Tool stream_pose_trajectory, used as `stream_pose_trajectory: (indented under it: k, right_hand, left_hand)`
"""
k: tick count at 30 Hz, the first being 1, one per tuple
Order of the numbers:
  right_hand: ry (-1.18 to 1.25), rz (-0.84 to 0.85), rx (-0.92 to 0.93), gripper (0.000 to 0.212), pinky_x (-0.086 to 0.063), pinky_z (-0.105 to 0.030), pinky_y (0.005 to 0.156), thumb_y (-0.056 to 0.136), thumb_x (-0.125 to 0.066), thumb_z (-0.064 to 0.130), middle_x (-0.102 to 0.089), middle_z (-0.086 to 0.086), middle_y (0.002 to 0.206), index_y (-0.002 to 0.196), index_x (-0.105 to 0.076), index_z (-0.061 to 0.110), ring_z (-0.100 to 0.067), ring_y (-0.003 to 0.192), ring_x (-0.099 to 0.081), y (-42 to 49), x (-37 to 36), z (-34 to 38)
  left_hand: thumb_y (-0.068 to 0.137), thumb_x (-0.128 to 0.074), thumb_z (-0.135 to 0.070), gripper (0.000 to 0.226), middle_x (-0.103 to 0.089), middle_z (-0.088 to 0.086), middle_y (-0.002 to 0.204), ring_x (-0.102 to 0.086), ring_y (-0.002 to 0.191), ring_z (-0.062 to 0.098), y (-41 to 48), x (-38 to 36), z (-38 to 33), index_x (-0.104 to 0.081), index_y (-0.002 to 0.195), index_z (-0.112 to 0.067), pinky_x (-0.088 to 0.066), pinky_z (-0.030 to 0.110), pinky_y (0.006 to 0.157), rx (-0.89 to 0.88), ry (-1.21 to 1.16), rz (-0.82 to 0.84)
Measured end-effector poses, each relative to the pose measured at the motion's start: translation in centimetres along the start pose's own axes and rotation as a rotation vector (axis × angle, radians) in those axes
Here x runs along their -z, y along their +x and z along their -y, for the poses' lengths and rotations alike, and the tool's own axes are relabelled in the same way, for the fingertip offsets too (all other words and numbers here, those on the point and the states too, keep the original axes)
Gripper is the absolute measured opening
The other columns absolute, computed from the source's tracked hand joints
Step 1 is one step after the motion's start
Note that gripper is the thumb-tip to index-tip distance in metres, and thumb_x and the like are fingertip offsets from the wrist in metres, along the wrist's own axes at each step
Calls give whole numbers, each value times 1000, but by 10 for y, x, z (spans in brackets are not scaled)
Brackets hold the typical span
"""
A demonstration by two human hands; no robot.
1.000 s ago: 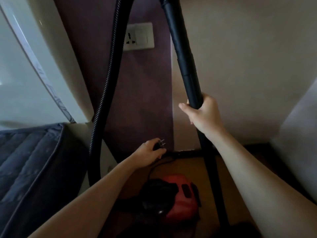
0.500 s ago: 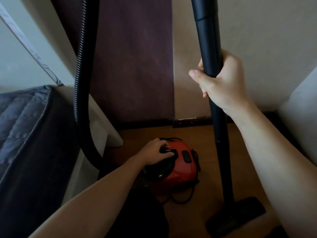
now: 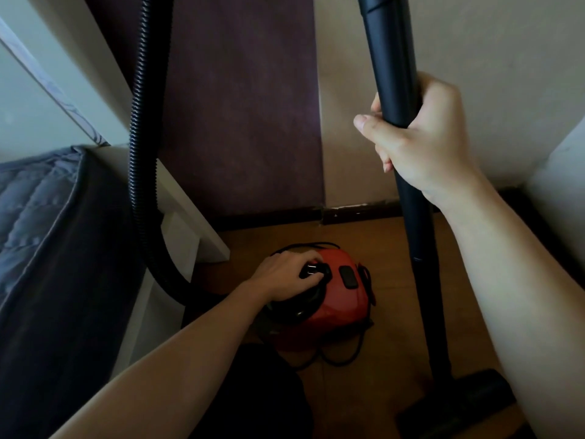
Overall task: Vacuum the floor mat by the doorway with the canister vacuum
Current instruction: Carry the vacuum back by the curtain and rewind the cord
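Note:
A red canister vacuum [image 3: 342,299] sits on the wooden floor near the wall. My left hand [image 3: 285,274] grips the black power plug [image 3: 311,270] right above the canister's black top. My right hand [image 3: 421,137] is wrapped around the upright black wand [image 3: 392,58]. The wand runs down to the black floor head [image 3: 459,403] at the lower right. A ribbed black hose [image 3: 142,153] hangs on the left and curves down to the canister. Loops of black cord [image 3: 342,359] lie in front of the canister. No floor mat is in view.
A dark quilted mattress [image 3: 41,232] on a white bed frame [image 3: 186,229] fills the left side. A purple wall panel [image 3: 240,106] and a beige wall [image 3: 493,58] stand straight ahead with a dark skirting board [image 3: 357,213]. White furniture [image 3: 560,185] stands at the right.
My left hand came down from near the wall with the plug and now sits at the canister's top. The view tilted down, so the wall socket left the frame and the floor head appeared.

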State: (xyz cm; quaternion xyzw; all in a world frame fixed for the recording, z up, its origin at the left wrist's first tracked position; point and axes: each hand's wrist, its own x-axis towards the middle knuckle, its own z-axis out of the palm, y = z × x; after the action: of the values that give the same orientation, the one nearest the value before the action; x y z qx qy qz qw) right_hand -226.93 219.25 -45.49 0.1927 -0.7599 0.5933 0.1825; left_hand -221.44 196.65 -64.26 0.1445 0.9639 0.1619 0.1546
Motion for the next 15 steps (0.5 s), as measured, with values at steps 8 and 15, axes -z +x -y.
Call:
stream_pose_trajectory:
  k: [8, 15]
  right_hand:
    - [9, 15, 7, 23, -44, -28, 45, 89, -74, 17, -55, 9, 49, 79, -54, 22, -17, 38, -54, -3, 2, 8]
    - [19, 29, 3, 23, -45, -30, 44, 90, -74, 14, -52, -1, 55, 80, -53, 19, -22, 39, -54, -6, 2, 6]
  left_hand:
    - [93, -52, -37, 46, -66, -4, 114, -62, 78, 14, -3, 9, 0, -40, 137, -45, -53, 39, 76, 54, -130, 88]
    - [95, -47, -22, 41, -69, 2, 115, -65, 101, 24, -1, 5, -1, -56, 132, -37, -52, 36, 79, 45, -73, 40]
